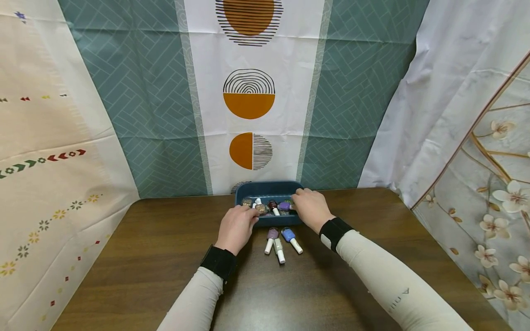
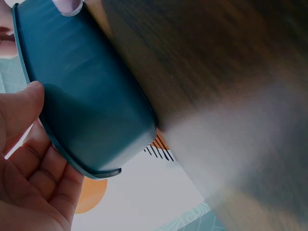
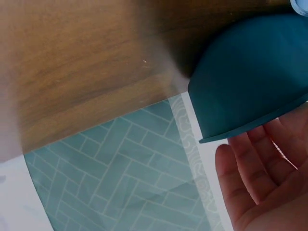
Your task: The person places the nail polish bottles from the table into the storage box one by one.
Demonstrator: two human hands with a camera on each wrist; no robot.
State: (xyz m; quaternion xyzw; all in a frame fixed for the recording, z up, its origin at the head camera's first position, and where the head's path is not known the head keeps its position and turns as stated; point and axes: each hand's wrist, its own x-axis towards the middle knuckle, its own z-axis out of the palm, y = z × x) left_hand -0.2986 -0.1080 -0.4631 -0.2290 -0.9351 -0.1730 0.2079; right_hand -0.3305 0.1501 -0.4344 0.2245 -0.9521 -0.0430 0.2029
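Reaching over the rim of one teal tray [image 1: 279, 221], the left hand [image 1: 237, 228] and right hand [image 1: 311, 209] are partly curled; hidden fingertips mean I cannot tell whether either has hold of anything. The tray, near the table's far edge, contains at least four bottles — two gold glitter bottles [image 1: 262, 209], one dark red bottle [image 1: 272, 205], one purple bottle [image 1: 284, 206]. Three lie in front: a mauve bottle [image 1: 272, 234], a pale bottle [image 1: 279, 250], a blue bottle [image 1: 288, 235]. Behind the brown wooden table [image 1: 165, 257] hangs a green-and-white patterned cloth [image 1: 157, 92].
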